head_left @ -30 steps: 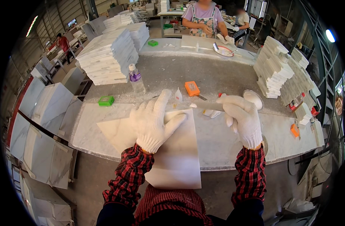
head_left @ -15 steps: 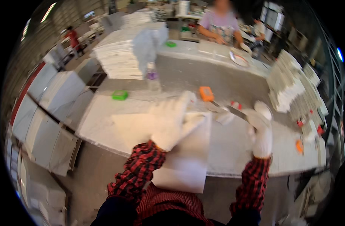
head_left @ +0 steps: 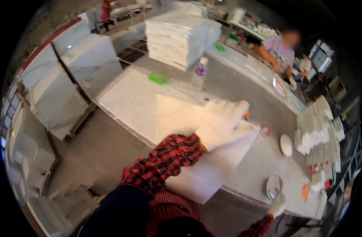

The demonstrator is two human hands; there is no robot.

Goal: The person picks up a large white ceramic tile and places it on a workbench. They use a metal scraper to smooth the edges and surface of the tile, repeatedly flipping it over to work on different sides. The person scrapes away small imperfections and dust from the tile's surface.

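A white glove covers my left hand (head_left: 220,122), which lies over a pale flat panel (head_left: 206,179), its fingers stretched toward the panel's far right corner. The panel overhangs the table's near edge. My right hand (head_left: 278,205), also gloved, is closed at the near rim of a round metal bowl (head_left: 274,182) on the right of the table. A shiny putty knife blade (head_left: 272,194) shows at the bowl; its handle is hidden in the glove. An orange thing (head_left: 245,112) is partly hidden behind my left fingers.
On the worktable (head_left: 129,93) stand a green box-shaped item (head_left: 157,78), a clear bottle with a purple label (head_left: 200,73) and a white oval dish (head_left: 286,145). Slab stacks (head_left: 175,37) rise at the back and right (head_left: 315,124). A person (head_left: 281,51) works across the table.
My right hand has moved down and right, from beside the panel to the metal bowl. The head view has swung, so the table appears turned. My left hand stays over the panel.
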